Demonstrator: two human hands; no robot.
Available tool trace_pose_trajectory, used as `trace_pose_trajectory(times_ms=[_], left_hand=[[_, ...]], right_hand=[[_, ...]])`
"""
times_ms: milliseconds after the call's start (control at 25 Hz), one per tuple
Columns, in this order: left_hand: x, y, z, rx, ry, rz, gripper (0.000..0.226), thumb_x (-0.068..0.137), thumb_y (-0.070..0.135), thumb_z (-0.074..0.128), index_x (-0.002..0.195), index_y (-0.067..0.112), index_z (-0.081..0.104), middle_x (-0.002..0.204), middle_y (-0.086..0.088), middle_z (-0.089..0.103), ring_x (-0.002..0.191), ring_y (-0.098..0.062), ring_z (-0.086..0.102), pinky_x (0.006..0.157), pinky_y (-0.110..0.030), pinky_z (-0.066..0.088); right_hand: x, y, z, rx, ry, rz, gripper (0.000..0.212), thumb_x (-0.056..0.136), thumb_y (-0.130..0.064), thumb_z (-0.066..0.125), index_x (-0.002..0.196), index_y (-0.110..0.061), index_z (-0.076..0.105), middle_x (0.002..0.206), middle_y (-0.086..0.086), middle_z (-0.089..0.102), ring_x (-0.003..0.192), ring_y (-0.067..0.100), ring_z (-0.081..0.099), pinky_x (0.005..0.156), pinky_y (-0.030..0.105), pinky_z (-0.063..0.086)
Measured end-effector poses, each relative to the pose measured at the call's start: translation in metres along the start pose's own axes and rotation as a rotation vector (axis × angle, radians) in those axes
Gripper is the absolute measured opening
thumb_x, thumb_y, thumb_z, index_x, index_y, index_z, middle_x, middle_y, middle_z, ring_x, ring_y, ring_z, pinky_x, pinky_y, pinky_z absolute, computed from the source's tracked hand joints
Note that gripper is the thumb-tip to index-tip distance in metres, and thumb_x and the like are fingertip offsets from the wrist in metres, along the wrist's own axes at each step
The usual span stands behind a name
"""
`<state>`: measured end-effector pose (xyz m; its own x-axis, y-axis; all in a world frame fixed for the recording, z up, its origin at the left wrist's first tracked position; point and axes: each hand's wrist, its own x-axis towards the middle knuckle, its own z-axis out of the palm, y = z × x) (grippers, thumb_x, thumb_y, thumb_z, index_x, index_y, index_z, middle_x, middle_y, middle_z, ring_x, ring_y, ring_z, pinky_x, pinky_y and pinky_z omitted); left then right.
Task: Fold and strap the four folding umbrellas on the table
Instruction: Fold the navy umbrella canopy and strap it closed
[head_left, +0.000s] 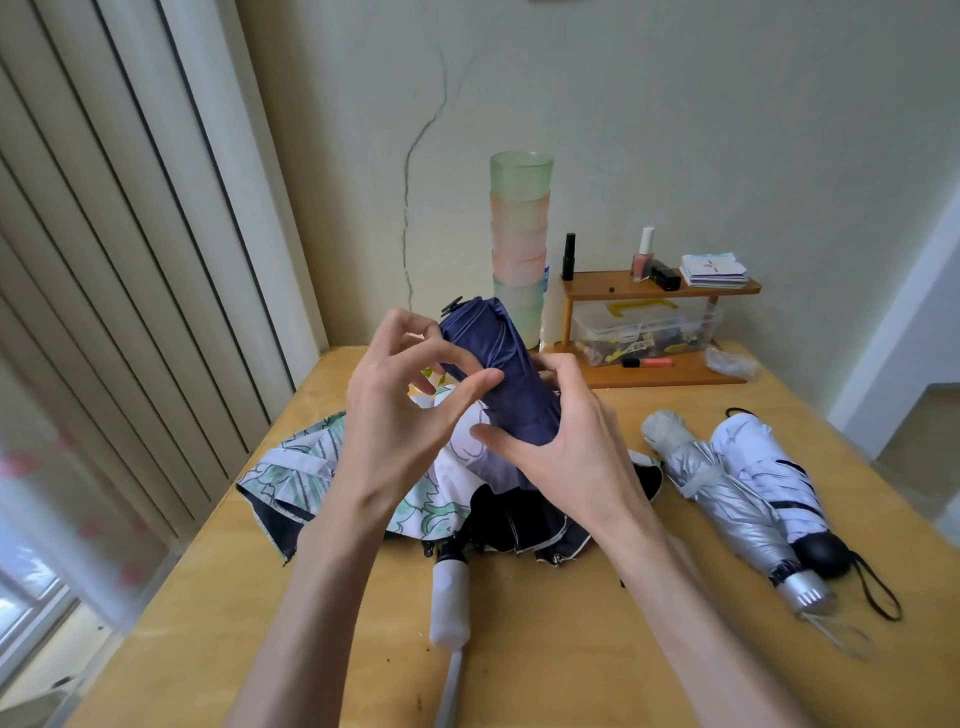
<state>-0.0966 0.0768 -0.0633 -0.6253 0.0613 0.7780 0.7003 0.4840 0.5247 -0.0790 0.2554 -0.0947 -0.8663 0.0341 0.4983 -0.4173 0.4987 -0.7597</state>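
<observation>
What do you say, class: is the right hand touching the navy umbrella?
Touching. The head view shows the right hand wrapped round the navy umbrella, thumb pressed on its cloth.

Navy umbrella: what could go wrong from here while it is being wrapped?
The navy umbrella is held in the air by the right hand while the left hand pinches its cloth; a slip could let the folds spring loose. Its top end points toward the tall stack of cups, which a swing might topple. The unfolded flowered umbrella lies right below and could snag.
</observation>
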Motion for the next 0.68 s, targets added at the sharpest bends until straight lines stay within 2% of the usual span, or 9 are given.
trace_pose_trajectory(times_ms=[80,160,280,320,400,480,560,680], left_hand=[[0.001,-0.003,0.0,-0.136,-0.036,-0.123,0.012,0.083,0.033,0.082,0.081,0.023,0.077,0.098,0.015,0.057,0.086,-0.007,0.061,0.071,-0.026,0.051],[0.0,-0.007,0.0,-0.253,-0.06,-0.237,0.012,0.083,0.033,0.081,0.077,0.024,0.074,0.097,0.022,0.058,0.088,-0.002,0.061,0.075,-0.026,0.048],[-0.001,-0.009,0.002,-0.435,-0.081,-0.338,0.014,0.084,0.032,0.084,0.077,0.025,0.074,0.101,0.013,0.061,0.097,-0.015,0.063,0.087,-0.044,0.051],[-0.001,-0.007,0.003,-0.485,-0.072,-0.351,0.014,0.086,0.03,0.085,0.079,0.023,0.074,0.101,0.009,0.062,0.098,-0.017,0.062,0.089,-0.044,0.051],[0.001,-0.004,0.0,-0.45,-0.008,-0.32,0.015,0.089,0.028,0.082,0.081,0.019,0.072,0.098,0.003,0.061,0.092,-0.013,0.061,0.083,-0.039,0.051],[0.003,-0.002,-0.004,-0.304,0.023,-0.201,0.012,0.089,0.024,0.083,0.084,0.017,0.074,0.096,0.004,0.062,0.083,-0.012,0.061,0.073,-0.039,0.05],[0.002,0.006,-0.003,-0.225,-0.006,-0.076,0.008,0.088,0.021,0.084,0.091,0.016,0.079,0.097,0.003,0.065,0.078,-0.016,0.063,0.067,-0.037,0.051],[-0.002,0.014,0.007,-0.102,-0.041,0.014,0.01,0.087,0.018,0.086,0.096,0.017,0.081,0.094,0.003,0.068,0.075,-0.017,0.066,0.061,-0.034,0.05]], right_hand=[[0.002,0.002,-0.006,-0.093,-0.026,-0.002,0.066,0.075,-0.047,0.092,0.128,-0.031,0.058,0.107,-0.014,0.073,0.092,0.005,0.069,0.071,0.017,0.054],[0.004,0.0,-0.012,-0.139,-0.041,0.007,0.053,0.076,-0.046,0.09,0.12,-0.031,0.064,0.093,-0.016,0.072,0.08,0.0,0.065,0.062,0.01,0.045],[0.007,-0.003,-0.016,-0.17,-0.07,0.037,0.035,0.08,-0.047,0.085,0.103,-0.029,0.066,0.079,-0.011,0.068,0.072,0.005,0.063,0.058,0.017,0.044],[0.007,-0.003,-0.018,-0.173,-0.083,0.046,0.032,0.081,-0.046,0.084,0.099,-0.028,0.064,0.079,-0.009,0.068,0.072,0.007,0.063,0.06,0.024,0.047],[0.007,-0.001,-0.021,-0.156,-0.091,0.058,0.032,0.086,-0.045,0.08,0.094,-0.026,0.056,0.08,-0.007,0.065,0.073,0.01,0.062,0.061,0.03,0.047],[0.007,0.003,-0.024,-0.148,-0.064,0.056,0.036,0.089,-0.047,0.077,0.099,-0.022,0.053,0.085,-0.007,0.066,0.078,0.014,0.064,0.065,0.035,0.05],[0.007,0.002,-0.026,-0.191,-0.061,0.047,0.038,0.089,-0.049,0.076,0.102,-0.024,0.051,0.086,-0.007,0.065,0.078,0.018,0.065,0.064,0.037,0.049],[0.005,0.0,-0.022,-0.294,-0.091,0.024,0.043,0.085,-0.052,0.077,0.105,-0.028,0.048,0.087,-0.006,0.065,0.078,0.024,0.064,0.063,0.039,0.05]])
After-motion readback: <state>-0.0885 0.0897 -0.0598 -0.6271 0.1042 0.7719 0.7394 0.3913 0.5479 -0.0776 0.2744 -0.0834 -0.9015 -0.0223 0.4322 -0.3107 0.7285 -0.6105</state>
